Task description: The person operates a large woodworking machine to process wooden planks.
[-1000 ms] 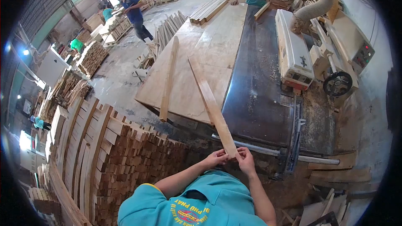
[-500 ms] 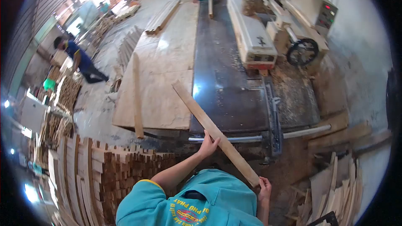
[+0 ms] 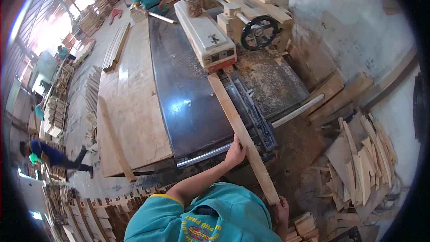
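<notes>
Long pale wooden slat swung across to the machine's outlet

Half a second back the long pale wooden slat point(image 3: 242, 132) lay angled over the dark steel desk point(image 3: 188, 103); now its far end meets the cream planer housing point(image 3: 204, 36). Left hand point(image 3: 236, 151) fingers curl on its edge, right hand point(image 3: 281, 208) grips the near end

Both hands, left hand point(image 3: 236, 151) and right hand point(image 3: 281, 208), hold a long wooden slat point(image 3: 239, 130) over the dark machine table point(image 3: 179, 85).
</notes>
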`<state>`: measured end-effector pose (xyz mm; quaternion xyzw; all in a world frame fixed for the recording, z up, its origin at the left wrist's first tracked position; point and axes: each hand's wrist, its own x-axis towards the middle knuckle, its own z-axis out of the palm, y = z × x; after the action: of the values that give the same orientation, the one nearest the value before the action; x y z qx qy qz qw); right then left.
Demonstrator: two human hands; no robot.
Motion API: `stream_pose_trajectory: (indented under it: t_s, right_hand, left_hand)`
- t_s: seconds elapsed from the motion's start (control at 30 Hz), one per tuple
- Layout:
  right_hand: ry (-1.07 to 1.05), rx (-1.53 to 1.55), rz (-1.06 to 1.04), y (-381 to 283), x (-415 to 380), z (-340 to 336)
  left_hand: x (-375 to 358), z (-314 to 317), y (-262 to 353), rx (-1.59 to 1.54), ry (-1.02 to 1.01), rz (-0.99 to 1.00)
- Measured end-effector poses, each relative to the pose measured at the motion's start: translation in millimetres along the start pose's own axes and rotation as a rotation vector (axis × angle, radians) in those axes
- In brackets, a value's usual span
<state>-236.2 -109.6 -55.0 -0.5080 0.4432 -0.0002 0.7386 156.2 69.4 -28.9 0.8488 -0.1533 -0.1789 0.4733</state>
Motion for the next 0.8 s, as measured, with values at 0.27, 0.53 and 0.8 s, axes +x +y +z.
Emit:
stream_pose_trajectory:
  t_s: [0.27, 0.53, 0.8]
  right_hand:
    - [0.067, 0.177, -0.061, -19, 4, 19]
    - [0.033, 0.276, -0.074, -41, 15, 43]
    - [-0.003, 0.275, -0.079, -58, 66, 96]
  left_hand:
    - [38, 24, 7, 0.088, 0.049, 0.087]
    - [65, 16, 5, 0.219, 0.143, 0.152]
    - [126, -20, -2, 0.385, 0.197, 0.118]
